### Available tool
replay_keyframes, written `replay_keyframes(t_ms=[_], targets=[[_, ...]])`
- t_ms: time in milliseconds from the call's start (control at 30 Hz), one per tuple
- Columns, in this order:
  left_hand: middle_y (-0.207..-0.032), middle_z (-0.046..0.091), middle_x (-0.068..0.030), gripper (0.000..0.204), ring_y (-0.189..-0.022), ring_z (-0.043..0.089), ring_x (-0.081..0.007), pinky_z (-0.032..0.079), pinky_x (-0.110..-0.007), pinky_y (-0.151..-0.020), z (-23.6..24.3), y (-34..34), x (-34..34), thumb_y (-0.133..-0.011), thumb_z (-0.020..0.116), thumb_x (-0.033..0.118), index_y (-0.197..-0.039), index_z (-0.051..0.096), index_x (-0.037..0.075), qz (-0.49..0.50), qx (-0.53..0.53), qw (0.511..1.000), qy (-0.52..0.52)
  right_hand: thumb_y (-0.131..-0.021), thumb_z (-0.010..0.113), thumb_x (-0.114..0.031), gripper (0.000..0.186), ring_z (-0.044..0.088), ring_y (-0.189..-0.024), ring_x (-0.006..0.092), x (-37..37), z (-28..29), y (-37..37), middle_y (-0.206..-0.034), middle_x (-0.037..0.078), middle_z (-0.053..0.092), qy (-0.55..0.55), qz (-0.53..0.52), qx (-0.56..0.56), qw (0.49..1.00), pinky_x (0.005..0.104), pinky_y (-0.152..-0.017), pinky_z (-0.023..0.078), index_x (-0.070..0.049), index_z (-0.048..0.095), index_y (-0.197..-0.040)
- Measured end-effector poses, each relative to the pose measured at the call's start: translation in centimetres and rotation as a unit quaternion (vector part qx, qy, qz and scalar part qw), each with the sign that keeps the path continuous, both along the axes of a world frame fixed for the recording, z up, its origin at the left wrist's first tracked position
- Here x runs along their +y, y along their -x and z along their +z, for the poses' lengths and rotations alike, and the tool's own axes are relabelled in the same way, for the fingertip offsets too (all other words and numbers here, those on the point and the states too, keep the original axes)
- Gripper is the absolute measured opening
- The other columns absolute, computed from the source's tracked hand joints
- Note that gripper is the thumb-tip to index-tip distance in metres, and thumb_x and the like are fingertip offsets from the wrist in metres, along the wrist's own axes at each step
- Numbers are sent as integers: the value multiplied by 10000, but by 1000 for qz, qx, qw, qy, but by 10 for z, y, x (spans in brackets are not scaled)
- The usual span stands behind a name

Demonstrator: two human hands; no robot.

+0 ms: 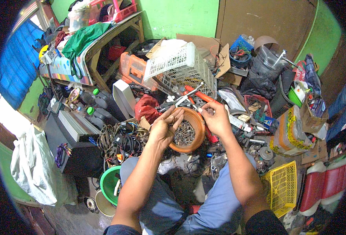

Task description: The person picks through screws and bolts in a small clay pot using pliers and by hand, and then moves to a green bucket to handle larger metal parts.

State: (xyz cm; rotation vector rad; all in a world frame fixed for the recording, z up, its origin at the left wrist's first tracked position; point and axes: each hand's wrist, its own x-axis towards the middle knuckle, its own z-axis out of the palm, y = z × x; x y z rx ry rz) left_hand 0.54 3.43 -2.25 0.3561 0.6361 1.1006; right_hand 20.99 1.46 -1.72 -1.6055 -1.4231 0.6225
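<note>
An orange-brown clay-coloured bowl sits in front of me with many small metal screws or bolts in it. My left hand is over the bowl's left rim, palm turned up and fingers stretched out; whether small pieces lie in the palm is too fine to tell. At the right rim my right hand has thumb and fingertips pinched together. Anything between those fingertips is too small to make out. Just beyond the bowl lie orange-handled tools and a red plastic bag.
A white plastic basket lies tipped beyond the tools. Tangled cables and a black box are on the left, above a green basin. At right stand a yellow crate and a taped carton.
</note>
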Motion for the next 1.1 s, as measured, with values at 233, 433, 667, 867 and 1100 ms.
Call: replay_keyframes(t_ms=[233, 433, 667, 867, 1100], targets=[[-1486, 443, -255, 520, -1374, 486, -336, 462, -429, -1144, -3, -4, 1, -1013, 387, -55, -1520, 272, -62, -32, 6, 999, -14, -909, 720, -145, 169, 614, -709, 116, -3, -6, 5, -794, 83, 712, -34, 49, -20, 998, 297, -687, 510, -1, 738, -995], [-1455, 479, -260, 553, -1358, 504, -336, 479, -456, -1117, 4, -3, -3, -1004, 364, -48, -1546, 262, -14, -57, 2, 998, -29, -892, 721, -134, 183, 683, -881, 266, -22, 27, 20, -971, 141, 719, -102, 144, -6, 984, 356, -789, 533, -20, 736, -1034], [-1496, 462, -241, 647, -1319, 544, -316, 562, -370, -969, 6, 1, -3, -930, 409, -45, -1559, 273, 22, -111, -35, 991, -68, -856, 720, -97, 188, 692, -992, 338, -24, 22, 28, -1046, 162, 709, -136, 191, -52, 971, 413, -880, 541, -20, 729, -1027], [-1495, 464, -258, 606, -1330, 530, -315, 503, -397, -1041, 7, -1, -3, -951, 383, 24, -1548, 283, -10, -118, -62, 989, -69, -860, 711, -84, 160, 690, -980, 342, -21, 15, 31, -1040, 151, 707, -137, 183, -32, 973, 415, -864, 539, -19, 727, -1005], [-1489, 460, -274, 512, -1334, 515, -329, 449, -431, -1093, 12, -2, -5, -1034, 378, 169, -1509, 344, -19, -103, -104, 989, -26, -885, 694, -107, 143, 686, -965, 359, -19, 19, 29, -1037, 166, 704, -71, 152, 3, 986, 430, -868, 531, -22, 720, -997]])
